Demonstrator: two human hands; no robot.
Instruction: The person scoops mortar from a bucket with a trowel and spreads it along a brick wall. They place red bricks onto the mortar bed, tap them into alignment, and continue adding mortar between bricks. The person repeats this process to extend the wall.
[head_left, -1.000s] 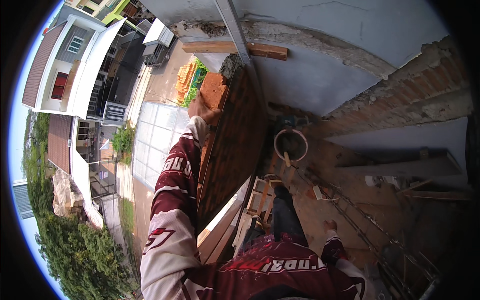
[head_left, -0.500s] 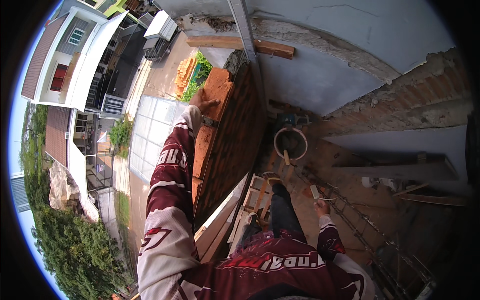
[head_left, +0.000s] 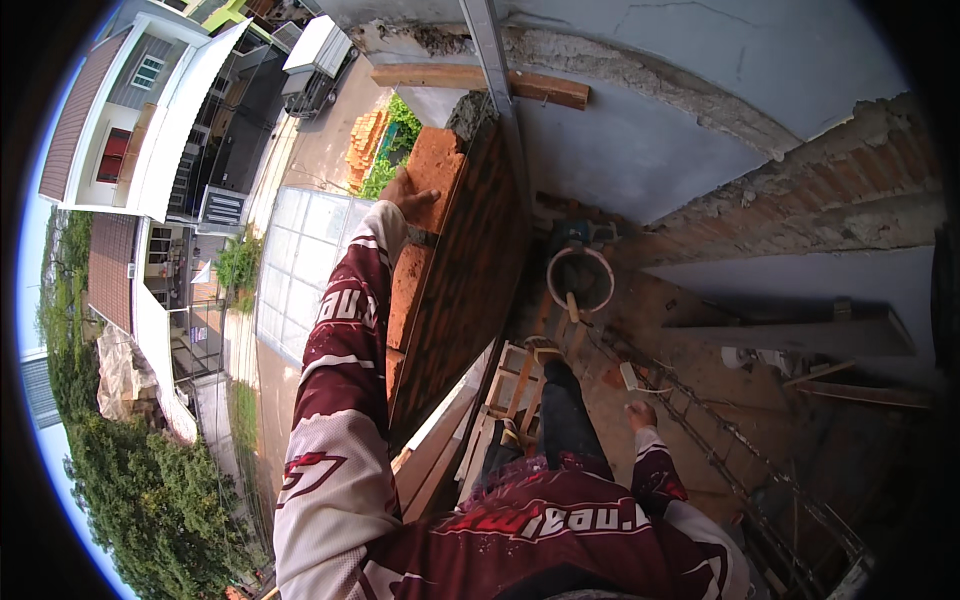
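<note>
My left hand (head_left: 408, 198) is closed over an orange brick (head_left: 436, 168) on the top course of a brick wall (head_left: 470, 235). Its thumb lies on the brick's upper face, while the other fingers go partly out of sight down the outer side. Grey mortar (head_left: 470, 114) sits beyond the brick's far end. My right hand (head_left: 641, 414) hangs low at my right side with its fingers curled; whatever may be in them is hidden. Close by it in the picture, apparently down on the floor, is a small white block (head_left: 629, 377) with a pale cord.
A round bucket (head_left: 581, 281) with a wooden handle (head_left: 572, 307) at its rim stands ahead. A metal upright (head_left: 487, 50) rises by the wall's far end. Rebar (head_left: 720, 430) lies at right. Left of the wall is a drop to a glazed roof (head_left: 308, 255) and street.
The view has shifted slightly. My left hand stays on the brick, moving slightly outward along its edge. My right hand now appears farther from the white block.
</note>
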